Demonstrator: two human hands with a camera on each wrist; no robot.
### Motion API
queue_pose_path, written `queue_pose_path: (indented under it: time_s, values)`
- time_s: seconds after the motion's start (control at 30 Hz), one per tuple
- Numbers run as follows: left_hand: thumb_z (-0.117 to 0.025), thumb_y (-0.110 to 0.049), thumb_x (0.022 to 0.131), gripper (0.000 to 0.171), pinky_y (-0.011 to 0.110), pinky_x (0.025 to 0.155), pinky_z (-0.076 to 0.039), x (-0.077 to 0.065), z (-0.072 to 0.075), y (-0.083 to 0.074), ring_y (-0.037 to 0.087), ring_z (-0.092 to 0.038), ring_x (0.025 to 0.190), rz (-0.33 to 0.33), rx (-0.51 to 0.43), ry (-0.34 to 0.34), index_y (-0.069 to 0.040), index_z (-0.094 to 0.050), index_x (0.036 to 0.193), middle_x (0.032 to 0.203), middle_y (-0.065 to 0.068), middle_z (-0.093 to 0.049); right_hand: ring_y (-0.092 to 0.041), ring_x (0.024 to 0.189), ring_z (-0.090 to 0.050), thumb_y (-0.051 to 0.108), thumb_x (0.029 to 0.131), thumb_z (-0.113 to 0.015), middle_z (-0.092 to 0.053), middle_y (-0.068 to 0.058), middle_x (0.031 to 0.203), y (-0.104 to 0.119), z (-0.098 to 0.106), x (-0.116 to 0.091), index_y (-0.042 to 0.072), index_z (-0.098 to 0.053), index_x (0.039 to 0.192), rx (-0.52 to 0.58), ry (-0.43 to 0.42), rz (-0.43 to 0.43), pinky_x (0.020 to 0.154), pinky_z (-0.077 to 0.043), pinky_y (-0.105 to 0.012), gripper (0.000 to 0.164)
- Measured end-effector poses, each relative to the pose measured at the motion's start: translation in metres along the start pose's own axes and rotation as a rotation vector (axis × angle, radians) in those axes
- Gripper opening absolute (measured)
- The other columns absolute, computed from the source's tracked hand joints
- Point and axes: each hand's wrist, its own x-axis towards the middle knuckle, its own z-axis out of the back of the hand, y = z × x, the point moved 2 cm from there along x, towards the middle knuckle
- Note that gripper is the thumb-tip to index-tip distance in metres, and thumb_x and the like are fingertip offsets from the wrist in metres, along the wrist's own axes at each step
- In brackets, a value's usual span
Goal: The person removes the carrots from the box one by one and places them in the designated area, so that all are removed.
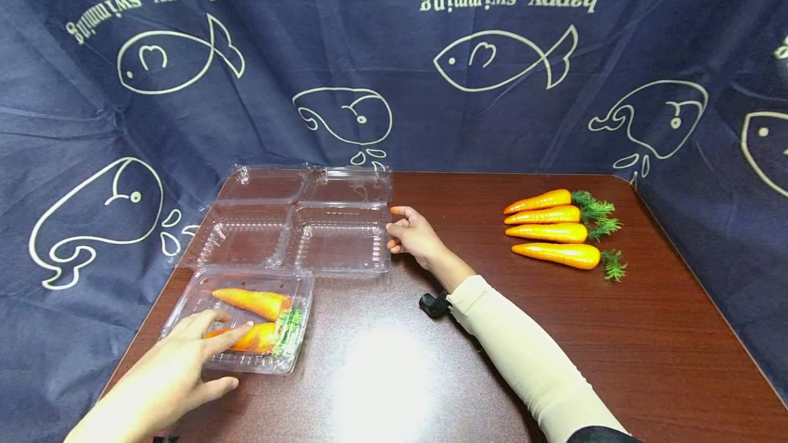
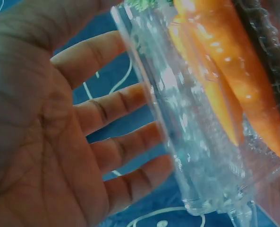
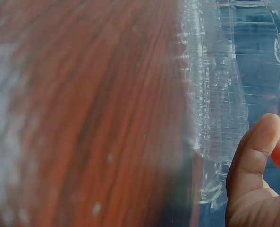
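Observation:
A closed clear plastic clamshell box (image 1: 304, 292) at the front left holds two orange carrots (image 1: 252, 301) with green tops. My left hand (image 1: 178, 354) lies over it, fingers extended onto the lid; in the left wrist view the fingertips meet the box's side. Behind it, two clamshell boxes lie open side by side, lids folded to the back. At the right edge of the right open box (image 1: 338, 241), my right hand (image 1: 418, 234) pinches the rim between thumb and fingers. In the right wrist view the thumb (image 3: 260, 142) is at the clear plastic edge.
Several loose carrots (image 1: 548, 232) with green tops lie in a row at the right of the brown table (image 1: 468, 361). The left open box (image 1: 246, 241) stands against the right one. A dark blue printed curtain (image 1: 394, 53) hangs behind and around the table.

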Motion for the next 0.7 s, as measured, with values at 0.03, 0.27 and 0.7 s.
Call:
queue_pose_path:
  time_s: [0.03,0.27,0.7]
  values:
    - [-0.094,-0.030,0.054,0.073,0.052,0.082,-0.050,0.002,-0.001,-0.002,0.033,-0.059,0.105,-0.010,0.003,0.002,-0.016,-0.071,0.122,0.116,0.008,-0.057,-0.011,0.057,-0.057,-0.003,0.097,-0.052,-0.054,-0.013,0.093,0.000,-0.001,0.001,-0.002,-0.033,0.145,0.000,-0.001,-0.002,0.051,-0.050,-0.020,0.051]
    - [-0.094,-0.029,0.053,0.080,0.051,0.081,-0.050,0.015,-0.011,-0.017,0.029,-0.054,0.108,-0.109,0.026,0.008,-0.019,-0.068,0.127,0.119,0.004,-0.056,-0.012,0.058,-0.058,0.001,0.098,-0.054,-0.053,-0.010,0.089,0.001,-0.005,0.002,0.002,-0.035,0.145,-0.028,0.016,-0.024,0.050,-0.049,-0.020,0.051]
    - [-0.092,-0.035,0.059,0.073,0.048,0.085,-0.049,0.036,-0.018,-0.041,0.024,-0.050,0.114,-0.232,-0.098,0.032,-0.022,-0.067,0.127,0.127,0.001,-0.055,-0.014,0.062,-0.060,0.002,0.098,-0.055,-0.054,-0.011,0.091,0.000,-0.015,0.005,0.002,-0.036,0.144,-0.025,0.026,-0.026,0.052,-0.051,-0.022,0.050]
